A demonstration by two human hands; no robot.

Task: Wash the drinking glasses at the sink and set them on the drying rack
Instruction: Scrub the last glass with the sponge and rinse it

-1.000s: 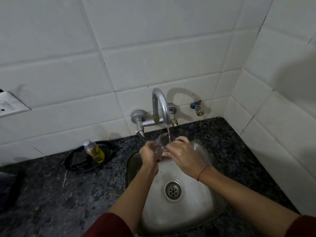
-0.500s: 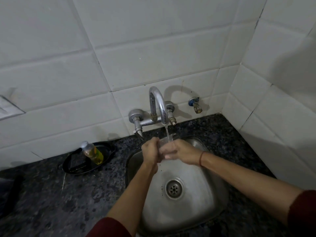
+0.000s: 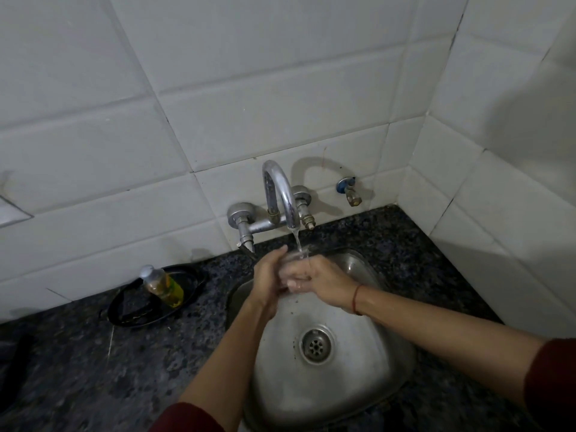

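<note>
Clear glass [image 3: 296, 263] sits under the tap [image 3: 282, 194], over the sink [image 3: 367, 397]; stream runs into it. Left hand [image 3: 268, 275] fingers wrap its side, right hand [image 3: 318, 280] fingers curl round it too. Best to turn it slowly, rim up, grip firm since wet. No rack in view.

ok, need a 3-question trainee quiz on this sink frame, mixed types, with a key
1. True or false: water is running from the tap onto the glass.
2. Which hands hold the glass? A) left hand only B) right hand only C) both
3. Fill in: the soap bottle lies on a black ____ to the left of the sink.

Key: 1 true; 2 C; 3 tray.
</note>
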